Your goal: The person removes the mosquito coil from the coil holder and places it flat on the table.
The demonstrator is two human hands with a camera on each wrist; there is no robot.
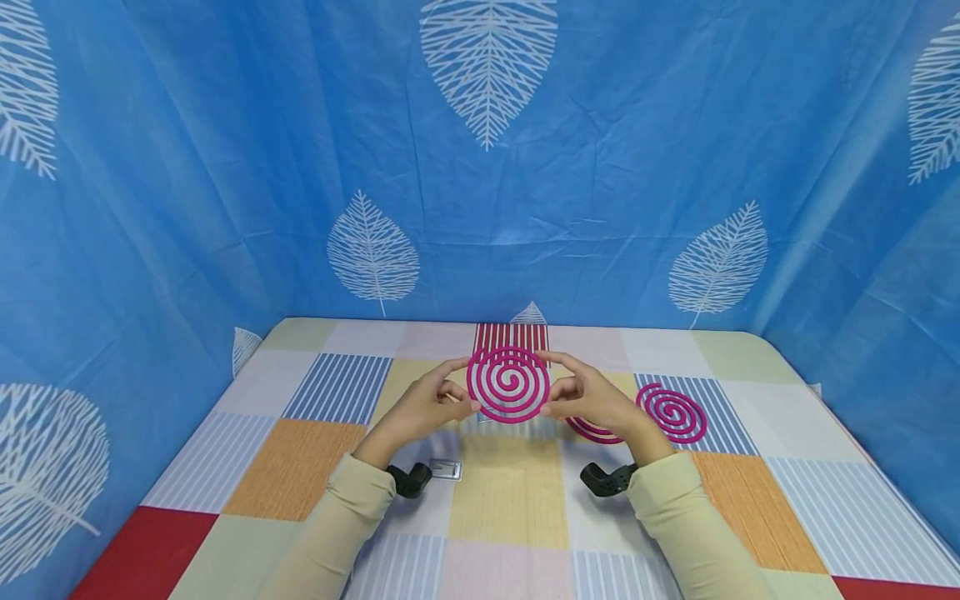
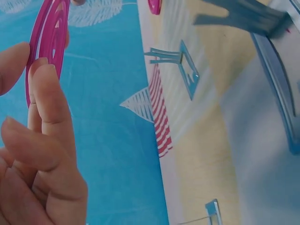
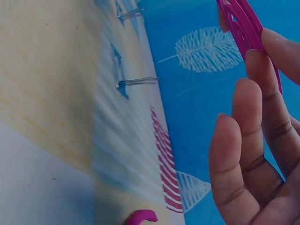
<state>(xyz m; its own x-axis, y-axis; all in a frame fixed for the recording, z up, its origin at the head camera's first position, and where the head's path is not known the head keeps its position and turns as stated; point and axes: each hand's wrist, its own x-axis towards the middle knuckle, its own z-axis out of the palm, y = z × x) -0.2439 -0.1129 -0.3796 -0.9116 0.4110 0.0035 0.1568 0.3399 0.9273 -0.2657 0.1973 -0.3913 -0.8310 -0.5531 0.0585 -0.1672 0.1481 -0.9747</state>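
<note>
A magenta mosquito coil [image 1: 513,384] is held up over the table, its flat spiral facing the head camera. My left hand [image 1: 426,404] pinches its left edge between thumb and fingertips. At the opposite edge, my right hand [image 1: 596,402] pinches it the same way. Seen from the left wrist, the coil [image 2: 52,35] is nearly edge-on between the fingers; the right wrist view also shows the coil [image 3: 246,26] side-on. Behind my right hand, a second coil [image 1: 600,435] is partly hidden. A third coil [image 1: 678,414] lies farther right on the cloth.
A small metal coil stand [image 1: 446,470] lies by my left wrist. Other thin metal stands with raised prongs [image 2: 190,77] show on the table in the wrist views. A patchwork cloth [image 1: 510,508] covers the table; blue leaf-print curtains [image 1: 570,208] enclose its back and sides.
</note>
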